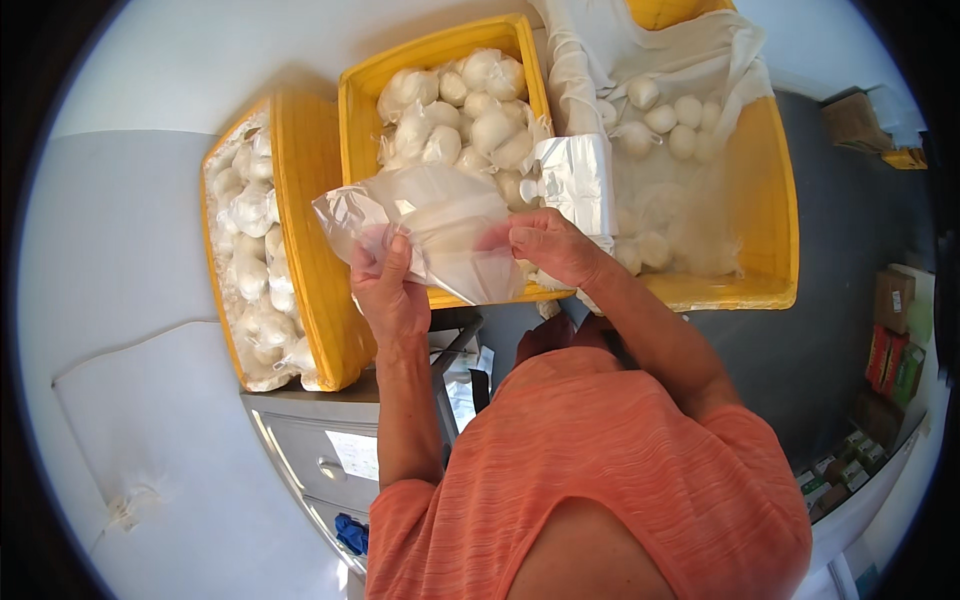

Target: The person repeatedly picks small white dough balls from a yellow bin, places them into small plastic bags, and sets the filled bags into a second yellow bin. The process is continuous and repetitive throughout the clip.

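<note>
Between my two hands a clear plastic bag (440, 215) is stretched out, looking flat and without contents. My left hand (388, 285) pinches its left edge with the thumb on top. My right hand (558, 247) has thumb and fingers closed on its right edge. Just beyond the bag stands a yellow crate (355, 105) with round white buns (490, 128), many wrapped in clear bags. To the right, a larger yellow crate (778, 200) contains loose white buns (683, 140), partly veiled by haze. Shiny folded plastic bags (577, 185) lie between these crates, near my right hand.
At the left, another yellow crate (310, 250) full of bagged buns sits on a grey drawer cabinet (330, 440). White cloth (690, 50) drapes over the right crate's far end. Cardboard boxes (893, 300) and coloured packages stand along the right side.
</note>
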`<state>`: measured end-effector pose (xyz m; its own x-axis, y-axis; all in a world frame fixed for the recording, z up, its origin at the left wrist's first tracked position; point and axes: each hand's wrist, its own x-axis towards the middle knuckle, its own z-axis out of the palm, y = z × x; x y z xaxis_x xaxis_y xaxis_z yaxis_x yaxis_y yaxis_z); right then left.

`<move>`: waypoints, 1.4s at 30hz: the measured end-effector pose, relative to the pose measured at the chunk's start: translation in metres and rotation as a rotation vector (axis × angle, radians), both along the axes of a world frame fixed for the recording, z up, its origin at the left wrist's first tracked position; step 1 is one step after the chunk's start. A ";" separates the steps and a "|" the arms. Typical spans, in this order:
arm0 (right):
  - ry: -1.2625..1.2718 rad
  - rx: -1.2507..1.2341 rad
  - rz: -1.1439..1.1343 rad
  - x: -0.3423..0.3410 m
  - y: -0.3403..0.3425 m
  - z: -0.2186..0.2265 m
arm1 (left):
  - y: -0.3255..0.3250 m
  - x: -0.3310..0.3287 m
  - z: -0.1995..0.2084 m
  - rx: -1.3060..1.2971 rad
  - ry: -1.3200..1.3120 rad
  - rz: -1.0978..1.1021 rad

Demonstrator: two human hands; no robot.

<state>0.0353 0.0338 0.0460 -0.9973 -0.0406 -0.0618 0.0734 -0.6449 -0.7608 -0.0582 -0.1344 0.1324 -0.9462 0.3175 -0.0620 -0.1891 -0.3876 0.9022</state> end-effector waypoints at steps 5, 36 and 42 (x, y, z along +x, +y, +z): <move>-0.257 0.171 -0.222 0.022 0.022 0.014 | 0.011 0.004 -0.019 -0.312 0.174 0.048; -0.473 0.238 -0.313 0.105 0.278 -0.095 | 0.251 0.052 -0.125 -0.909 0.682 -0.350; -0.209 1.257 -0.335 -0.019 0.312 -0.237 | 0.243 0.061 -0.106 -1.120 0.452 -0.357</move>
